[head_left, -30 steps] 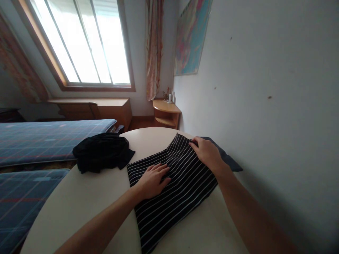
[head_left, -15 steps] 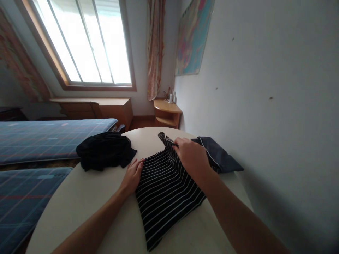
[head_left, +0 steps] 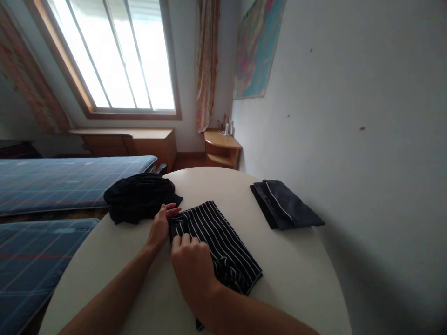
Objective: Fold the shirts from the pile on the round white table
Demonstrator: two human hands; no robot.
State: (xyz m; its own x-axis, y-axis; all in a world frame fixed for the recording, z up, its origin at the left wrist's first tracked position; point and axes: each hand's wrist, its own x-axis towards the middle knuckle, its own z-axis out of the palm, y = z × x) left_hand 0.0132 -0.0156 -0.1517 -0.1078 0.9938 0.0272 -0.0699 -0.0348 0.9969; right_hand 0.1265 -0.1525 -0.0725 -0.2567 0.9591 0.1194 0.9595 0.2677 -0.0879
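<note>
A black garment with thin white stripes (head_left: 220, 237) lies folded over on the round cream table (head_left: 307, 284). My right hand (head_left: 192, 267) is closed, pinching the garment's near left edge against the table. My left hand (head_left: 161, 225) rests at the garment's far left corner, fingers stretched out flat on the cloth. A crumpled black garment (head_left: 139, 197) lies just beyond my left hand, touching the striped one.
A folded dark grey garment (head_left: 286, 204) with a pale seam lies at the table's right, near the wall. Beds with blue checked covers (head_left: 63, 179) stand to the left. A wooden corner shelf (head_left: 220, 146) and a window lie beyond.
My right hand carried the striped garment's far end towards me and to the left, folding it in half. My left hand shifted to the left edge. The grey garment is uncovered.
</note>
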